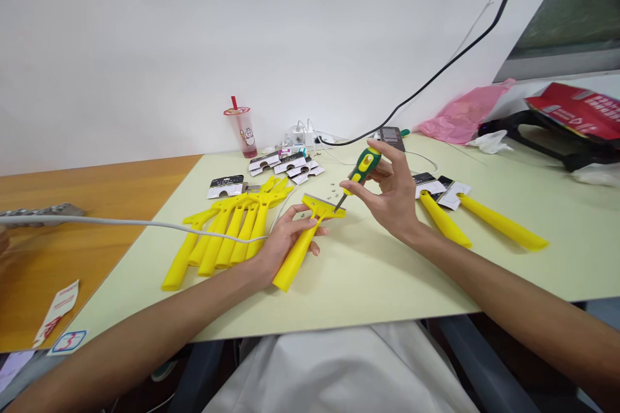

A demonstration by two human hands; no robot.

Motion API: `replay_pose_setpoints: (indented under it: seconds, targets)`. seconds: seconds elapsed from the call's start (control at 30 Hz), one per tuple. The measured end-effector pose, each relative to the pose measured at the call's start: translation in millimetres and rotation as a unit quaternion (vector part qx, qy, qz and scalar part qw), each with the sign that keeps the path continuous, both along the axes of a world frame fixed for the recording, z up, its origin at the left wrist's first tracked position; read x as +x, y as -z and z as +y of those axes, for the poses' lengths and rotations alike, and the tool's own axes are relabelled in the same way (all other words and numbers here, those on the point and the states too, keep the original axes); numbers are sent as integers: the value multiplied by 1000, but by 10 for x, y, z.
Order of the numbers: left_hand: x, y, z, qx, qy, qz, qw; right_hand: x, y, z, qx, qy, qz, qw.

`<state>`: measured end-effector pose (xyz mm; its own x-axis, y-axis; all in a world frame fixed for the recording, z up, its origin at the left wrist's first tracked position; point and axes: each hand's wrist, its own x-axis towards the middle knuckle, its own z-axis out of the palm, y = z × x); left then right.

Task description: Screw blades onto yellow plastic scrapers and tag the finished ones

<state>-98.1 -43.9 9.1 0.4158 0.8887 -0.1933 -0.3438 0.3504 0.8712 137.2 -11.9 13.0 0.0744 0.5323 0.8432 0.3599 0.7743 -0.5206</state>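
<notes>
A yellow scraper (296, 259) lies tilted in my left hand (283, 239), its wide head with a metal blade edge facing away from me. My left fingers close round the scraper near its neck. My right hand (392, 197) grips a green and yellow screwdriver (367, 166) by its handle, pointed down. The screwdriver's tip meets the right side of the scraper head, where a screw seems to sit. Several small metal screws or nuts (332, 192) lie loose on the table just beyond the scraper head.
Yellow scraper handles (227, 232) lie in a row at left. Two carded scrapers (504, 222) lie at right. Black-and-white cards (290, 164), a drink cup (242, 132) and a power strip (303, 137) stand at the back. A grey cable (145, 223) crosses the left side.
</notes>
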Motion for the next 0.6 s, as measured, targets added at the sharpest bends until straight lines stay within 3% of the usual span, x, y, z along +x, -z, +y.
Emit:
replay_pose_setpoints:
  seconds: [0.13, 0.37, 0.6]
  targets:
    - [8, -4, 1, -7, -3, 1, 1000, -6, -2, -24, -5, -6, -14, 1000]
    - [-1, 35, 29, -10, -15, 5, 1000, -8, 3, -77, -32, -78, -45, 995]
    - [-8, 48, 24, -12, -12, 4, 1000, -2, 6, -32, 19, -21, -37, 999]
